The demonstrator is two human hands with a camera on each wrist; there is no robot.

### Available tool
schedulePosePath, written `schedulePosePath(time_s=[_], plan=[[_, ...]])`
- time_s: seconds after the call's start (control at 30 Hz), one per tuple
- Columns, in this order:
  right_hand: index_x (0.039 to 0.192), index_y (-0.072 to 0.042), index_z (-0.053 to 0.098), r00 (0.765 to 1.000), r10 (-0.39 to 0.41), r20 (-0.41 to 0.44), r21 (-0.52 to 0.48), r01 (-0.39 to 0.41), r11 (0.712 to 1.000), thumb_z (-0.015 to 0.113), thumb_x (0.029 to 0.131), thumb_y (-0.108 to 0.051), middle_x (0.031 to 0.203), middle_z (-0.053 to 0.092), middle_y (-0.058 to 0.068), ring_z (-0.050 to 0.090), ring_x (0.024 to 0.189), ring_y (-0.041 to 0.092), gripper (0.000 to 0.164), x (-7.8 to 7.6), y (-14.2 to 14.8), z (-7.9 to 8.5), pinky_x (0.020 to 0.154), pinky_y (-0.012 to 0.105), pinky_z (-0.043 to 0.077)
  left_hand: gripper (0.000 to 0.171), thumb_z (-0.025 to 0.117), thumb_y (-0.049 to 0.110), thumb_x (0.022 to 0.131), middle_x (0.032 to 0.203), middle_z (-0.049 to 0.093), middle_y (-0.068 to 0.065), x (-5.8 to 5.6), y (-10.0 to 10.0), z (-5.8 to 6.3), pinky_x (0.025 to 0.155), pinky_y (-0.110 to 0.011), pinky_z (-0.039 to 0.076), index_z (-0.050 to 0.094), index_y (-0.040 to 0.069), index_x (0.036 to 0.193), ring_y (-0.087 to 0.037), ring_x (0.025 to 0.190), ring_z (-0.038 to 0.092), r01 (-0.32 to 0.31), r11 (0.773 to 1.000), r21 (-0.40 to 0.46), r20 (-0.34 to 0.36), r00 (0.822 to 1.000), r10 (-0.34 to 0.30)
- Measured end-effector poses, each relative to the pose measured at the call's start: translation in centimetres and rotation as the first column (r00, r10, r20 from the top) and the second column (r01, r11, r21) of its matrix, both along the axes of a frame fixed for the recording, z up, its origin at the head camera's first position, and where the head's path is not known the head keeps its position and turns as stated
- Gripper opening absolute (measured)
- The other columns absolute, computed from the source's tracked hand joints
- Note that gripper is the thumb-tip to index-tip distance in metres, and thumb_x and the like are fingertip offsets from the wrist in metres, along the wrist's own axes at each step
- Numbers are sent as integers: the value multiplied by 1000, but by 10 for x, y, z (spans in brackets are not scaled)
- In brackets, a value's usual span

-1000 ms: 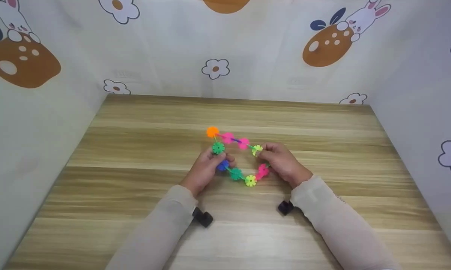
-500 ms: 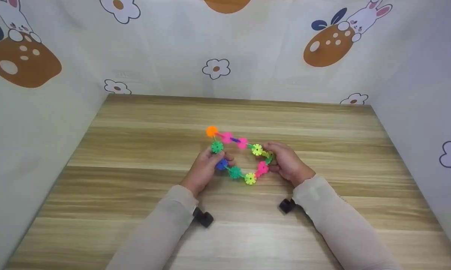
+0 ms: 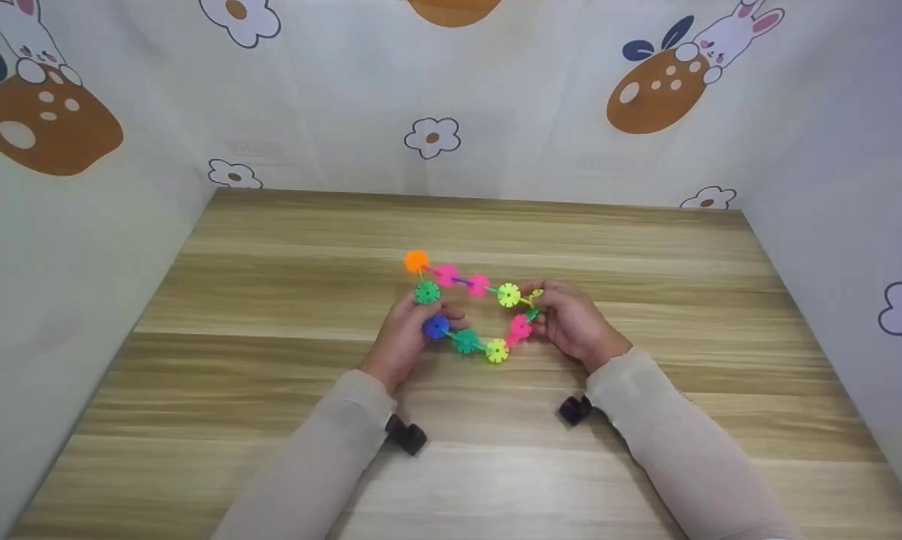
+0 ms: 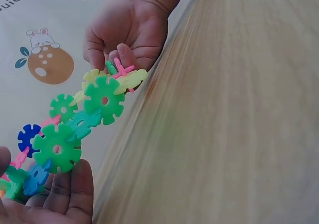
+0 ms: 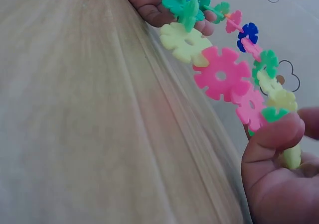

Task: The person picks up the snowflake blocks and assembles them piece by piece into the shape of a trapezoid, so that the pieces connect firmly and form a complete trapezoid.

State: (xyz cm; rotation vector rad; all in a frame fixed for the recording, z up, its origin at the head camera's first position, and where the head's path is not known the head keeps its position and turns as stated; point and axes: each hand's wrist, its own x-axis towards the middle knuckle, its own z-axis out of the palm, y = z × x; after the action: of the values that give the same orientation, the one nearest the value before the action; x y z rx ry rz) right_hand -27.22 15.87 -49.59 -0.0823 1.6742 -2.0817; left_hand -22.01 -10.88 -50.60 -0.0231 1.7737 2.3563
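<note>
A closed loop of plastic snowflake discs [image 3: 497, 350], slotted edge to edge in green, yellow, pink, blue and orange, is held up between both hands. On its left side, my left hand [image 3: 400, 337] grips it near a green disc [image 3: 427, 292] and a blue disc [image 3: 437, 326]. My right hand [image 3: 577, 322] pinches the opposite side, where yellow and green discs meet. In the right wrist view, the thumb [image 5: 279, 134] lies by a yellow disc [image 5: 291, 157], partly covering it. An orange disc [image 3: 416, 261] forms the loop's far left corner.
Below the hands lies a wood-grain table [image 3: 271, 300]. Pale curtains [image 3: 331, 97] printed with flowers and rabbits enclose its back and sides. Small black devices [image 3: 412, 437] are strapped at both wrists.
My right hand has moved off the upper yellow disc and now holds the loop's right end. The loop has shifted slightly left and away. My left hand keeps its grip.
</note>
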Motion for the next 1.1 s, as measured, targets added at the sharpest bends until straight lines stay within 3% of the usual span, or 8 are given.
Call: schedulePosePath(time_s=[0.23,0.47,0.7,0.87,1.1], plan=[[121,-5,61,992,85,-94,104,-76,992,59,107,-13,103,68,3,62,73,8,17,2,-3,0,65,24,54,34,44,18,111,112,74,-17,1,0,0,100,-41,59,46,-2,139,-26,105,77,-12,1000,-6,10,1000,12],[108,-5,63,996,8,-90,187,9,982,64,104,-12,91,63,2,60,72,10,8,6,-8,3,62,24,57,31,45,15,111,114,74,-14,1,0,1,104,-39,56,48,-2,137,-26,109,75,38,998,-46,-3,999,-38],[97,-7,61,992,-9,-123,235,38,971,68,97,-8,84,62,-1,60,70,8,7,7,-9,1,58,23,56,31,45,15,111,115,74,-13,1,0,2,106,-39,55,51,-2,137,-25,108,74,74,994,-86,-18,997,-76],[97,-5,62,987,4,-163,314,48,948,68,93,-6,81,62,-1,55,65,6,7,6,-9,1,55,20,49,32,45,19,112,117,74,-12,2,-1,2,110,-40,52,51,1,138,-25,111,75,94,989,-118,-12,995,-96],[89,-8,67,969,34,-244,461,85,883,66,91,-10,81,59,-3,49,73,9,4,7,-9,3,64,21,43,35,46,20,112,115,75,-12,1,-1,2,112,-41,50,51,2,141,-25,110,75,101,986,-136,-15,994,-104]])
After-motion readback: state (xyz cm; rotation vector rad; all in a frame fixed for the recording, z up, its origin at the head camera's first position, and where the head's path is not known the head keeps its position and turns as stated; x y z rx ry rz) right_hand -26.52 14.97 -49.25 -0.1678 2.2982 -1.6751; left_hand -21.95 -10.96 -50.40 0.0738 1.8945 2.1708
